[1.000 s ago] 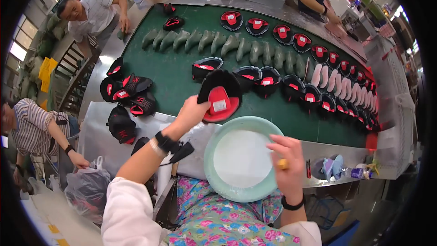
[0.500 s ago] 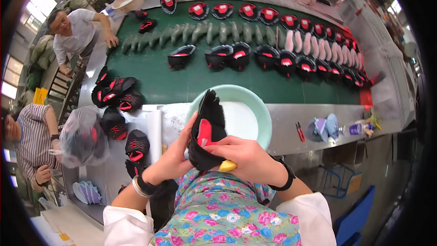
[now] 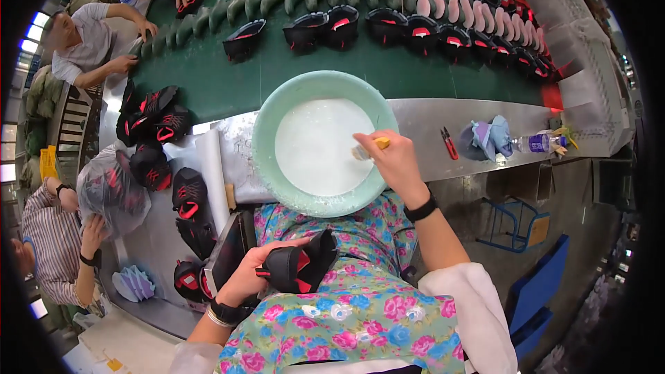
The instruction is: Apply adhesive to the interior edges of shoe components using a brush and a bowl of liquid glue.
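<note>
My left hand (image 3: 258, 269) is closed on a black and red shoe upper (image 3: 285, 269), held low in front of the flowered apron. In my right hand (image 3: 400, 166) is a brush (image 3: 360, 153) with a yellow handle, gripped between the fingers. Its pale bristle end is over the right side of the basin; whether it touches the liquid I cannot tell. The pale green basin (image 3: 266, 121) holds white liquid (image 3: 315, 149) and stands at the table's near edge.
A green conveyor belt (image 3: 215, 90) carries shoe uppers (image 3: 341, 24), dark green lasts (image 3: 273, 1) and pink insoles (image 3: 454, 10). Red-handled pliers (image 3: 449, 144), blue cloth (image 3: 490, 137) and a bottle (image 3: 537, 143) lie right. More uppers (image 3: 188, 192) and a plastic bag (image 3: 114, 183) are left, near co-workers.
The shoe upper has gone down toward my lap in my left hand. My right hand has moved from inside it, up and right to the basin with the brush. The view has shifted.
</note>
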`<action>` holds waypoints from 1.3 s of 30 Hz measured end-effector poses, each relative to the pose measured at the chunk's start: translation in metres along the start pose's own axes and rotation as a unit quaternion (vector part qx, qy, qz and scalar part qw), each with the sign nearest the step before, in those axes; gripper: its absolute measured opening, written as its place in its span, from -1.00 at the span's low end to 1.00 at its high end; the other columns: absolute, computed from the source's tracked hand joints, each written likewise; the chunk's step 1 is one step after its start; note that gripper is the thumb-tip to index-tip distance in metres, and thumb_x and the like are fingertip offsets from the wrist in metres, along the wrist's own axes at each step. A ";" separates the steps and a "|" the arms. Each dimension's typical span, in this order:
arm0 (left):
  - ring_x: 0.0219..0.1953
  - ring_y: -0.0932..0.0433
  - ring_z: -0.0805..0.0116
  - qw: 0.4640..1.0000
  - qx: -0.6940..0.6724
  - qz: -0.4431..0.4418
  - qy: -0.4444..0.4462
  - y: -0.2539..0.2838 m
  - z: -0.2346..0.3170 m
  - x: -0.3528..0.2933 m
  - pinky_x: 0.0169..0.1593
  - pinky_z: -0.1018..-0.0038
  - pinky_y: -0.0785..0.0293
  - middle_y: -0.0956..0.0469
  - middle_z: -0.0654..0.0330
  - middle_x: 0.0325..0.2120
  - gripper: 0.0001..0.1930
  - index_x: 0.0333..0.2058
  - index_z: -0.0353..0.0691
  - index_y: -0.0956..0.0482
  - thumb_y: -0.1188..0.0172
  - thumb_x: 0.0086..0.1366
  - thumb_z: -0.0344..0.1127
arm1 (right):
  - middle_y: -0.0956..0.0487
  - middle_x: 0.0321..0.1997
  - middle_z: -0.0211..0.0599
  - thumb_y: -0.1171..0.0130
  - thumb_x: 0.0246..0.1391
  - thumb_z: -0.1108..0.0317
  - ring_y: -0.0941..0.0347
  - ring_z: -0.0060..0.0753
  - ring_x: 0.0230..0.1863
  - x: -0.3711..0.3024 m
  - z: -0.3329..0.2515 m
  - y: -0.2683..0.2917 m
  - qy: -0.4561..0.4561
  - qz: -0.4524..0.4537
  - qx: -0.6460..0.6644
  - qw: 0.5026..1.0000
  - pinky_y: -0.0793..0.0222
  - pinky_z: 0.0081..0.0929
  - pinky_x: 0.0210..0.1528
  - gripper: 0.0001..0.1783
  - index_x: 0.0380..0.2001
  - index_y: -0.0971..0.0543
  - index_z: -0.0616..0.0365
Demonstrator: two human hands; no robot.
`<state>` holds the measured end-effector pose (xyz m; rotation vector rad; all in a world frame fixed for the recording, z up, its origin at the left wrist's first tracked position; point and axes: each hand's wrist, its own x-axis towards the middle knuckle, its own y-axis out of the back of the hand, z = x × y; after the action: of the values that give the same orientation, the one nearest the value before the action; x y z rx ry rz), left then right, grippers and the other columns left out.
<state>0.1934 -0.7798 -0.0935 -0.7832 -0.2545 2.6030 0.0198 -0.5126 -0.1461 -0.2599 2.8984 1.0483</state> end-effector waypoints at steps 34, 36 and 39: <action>0.25 -0.30 0.31 0.950 -0.171 0.152 -0.212 0.023 -0.012 0.090 0.30 0.34 -0.23 -0.29 0.17 0.24 -0.35 0.32 -0.17 -0.13 -0.07 0.27 -0.58 | -0.56 -0.67 -0.36 -0.36 -0.03 0.31 -0.42 -0.73 -0.62 -0.041 -0.083 0.034 -0.074 -0.051 0.155 0.984 -0.32 -0.67 -0.55 -0.77 -0.55 -0.59 0.27; 0.25 -0.30 0.31 0.949 -0.151 0.151 -0.231 0.024 -0.013 0.091 0.30 0.36 -0.23 -0.29 0.16 0.24 -0.35 0.32 -0.17 -0.12 -0.06 0.27 -0.58 | -0.56 -0.64 -0.43 -0.36 -0.03 0.33 -0.40 -0.78 -0.58 -0.043 -0.087 0.036 -0.074 -0.063 0.182 0.978 -0.29 -0.72 -0.54 -0.78 -0.54 -0.61 0.28; 0.19 -0.38 0.30 0.935 -0.201 0.166 -0.241 0.021 -0.011 0.093 0.21 0.40 -0.34 -0.35 0.14 0.19 -0.41 0.30 -0.18 -0.15 -0.02 0.30 -0.56 | -0.55 -0.69 -0.35 -0.38 -0.05 0.32 -0.39 -0.74 -0.63 -0.038 -0.077 0.032 0.003 -0.048 0.168 0.985 -0.33 -0.64 -0.56 -0.78 -0.53 -0.59 0.25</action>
<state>0.1224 -0.7578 -0.1534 -0.3026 -0.8894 3.0872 0.0524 -0.5325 -0.0627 -0.3782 2.9681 0.5316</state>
